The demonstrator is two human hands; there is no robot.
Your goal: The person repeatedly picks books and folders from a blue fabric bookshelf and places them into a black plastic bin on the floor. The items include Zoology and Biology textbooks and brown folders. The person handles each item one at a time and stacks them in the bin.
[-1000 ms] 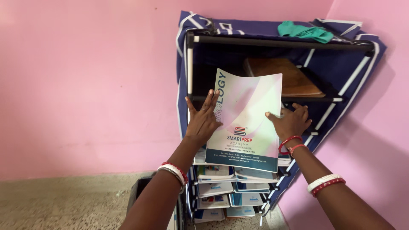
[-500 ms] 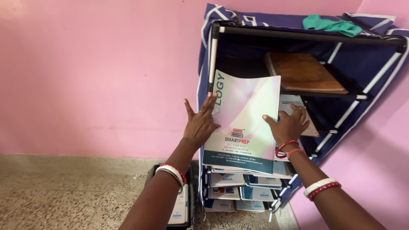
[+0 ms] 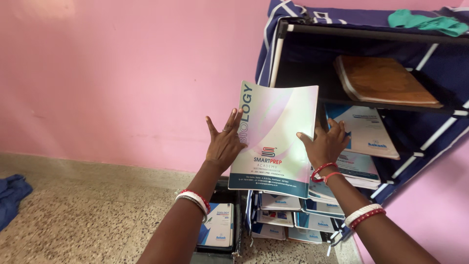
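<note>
Seen from above the person's own arms, two bare hands hold up a large softcover book (image 3: pixel 273 134) with a pale green and pink glossy cover and a dark teal band along its bottom edge. The book stands nearly upright in the air, in front of the left part of a dark blue fabric shelf unit (image 3: pixel 293 68) with white trim that fills the right side of the scene. The left hand (image 3: pixel 224 144) presses flat against the book's left edge with fingers spread, a ring on one finger, and white and red bangles on the wrist. The right hand (image 3: pixel 326 145) grasps the book's right edge, thumb on the front cover and fingers behind it, with red bangles at the wrist. On the upper shelf, far right, a brown hardback book (image 3: pixel 386 80) lies flat. Below it, white and blue booklets (image 3: pixel 364 129) lie on a shelf, and more booklets (image 3: pixel 293 215) are stacked on the lower shelves. A green cloth (image 3: pixel 427 22) rests on top of the unit. To the near left of the unit, a dark bin (image 3: pixel 220 230) on the speckled floor (image 3: pixel 88 210) holds another booklet. A blue cloth (image 3: pixel 12 195) lies at the far left edge, and a pink wall (image 3: pixel 122 73) stands behind.
</note>
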